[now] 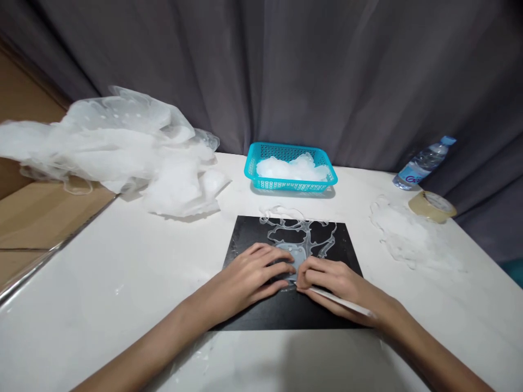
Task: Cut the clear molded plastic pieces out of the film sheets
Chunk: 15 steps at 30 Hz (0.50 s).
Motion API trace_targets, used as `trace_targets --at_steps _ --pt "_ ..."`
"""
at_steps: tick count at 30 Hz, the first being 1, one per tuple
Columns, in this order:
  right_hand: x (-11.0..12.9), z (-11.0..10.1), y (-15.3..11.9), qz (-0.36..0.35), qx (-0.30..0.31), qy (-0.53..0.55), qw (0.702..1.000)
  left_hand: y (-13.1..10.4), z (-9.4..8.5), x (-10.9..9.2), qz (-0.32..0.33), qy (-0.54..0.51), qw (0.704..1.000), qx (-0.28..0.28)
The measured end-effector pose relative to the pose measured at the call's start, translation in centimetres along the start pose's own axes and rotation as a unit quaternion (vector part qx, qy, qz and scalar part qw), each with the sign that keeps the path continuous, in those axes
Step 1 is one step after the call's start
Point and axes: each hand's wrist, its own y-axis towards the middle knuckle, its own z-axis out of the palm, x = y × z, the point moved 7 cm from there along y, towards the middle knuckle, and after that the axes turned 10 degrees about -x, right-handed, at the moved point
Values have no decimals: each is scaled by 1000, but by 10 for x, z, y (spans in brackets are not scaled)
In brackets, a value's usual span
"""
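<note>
A black mat [253,313] lies on the table under both hands. On it is a translucent, film-like sheet [300,253] with a cut-out, web-like outline that reaches past the mat's far edge. My left hand [257,269] rests on the sheet's left side, fingers apart and bent a little. My right hand [333,283] pinches a slim white pen-like tool [345,302], its back end pointing toward my wrist. The tool's tip is down near the sheet's lower edge, close to my left fingertips; its exact kind is hidden by my fingers.
A turquoise basket [292,186] behind the mat holds white translucent pieces. A heap of similar sheets [134,152] spreads over the left, beside a cardboard box [53,212]. At right are a water bottle [423,166], a tape roll [431,207] and clear scraps [408,234]. A grey curtain [294,71] hangs behind.
</note>
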Motion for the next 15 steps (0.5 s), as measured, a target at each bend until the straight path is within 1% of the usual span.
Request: trace_targets --at_steps 2,5,9,12,15 --pt "1 -3 -1 -6 2 -8 1000 1 -1 -1 -1 3 1000 6" --pt "-1 -2 -2 -19 -11 -28 999 2 -1 0 -26 -18 999 12" --pt "-2 9 -5 -78 -50 -80 993 3 2 3 -69 -43 997 11" --pt "-6 22 -9 -100 -48 -129 985 5 3 4 -75 -47 996 5" --pt "-5 22 -8 -102 -43 -146 983 5 2 4 -85 -62 994 17"
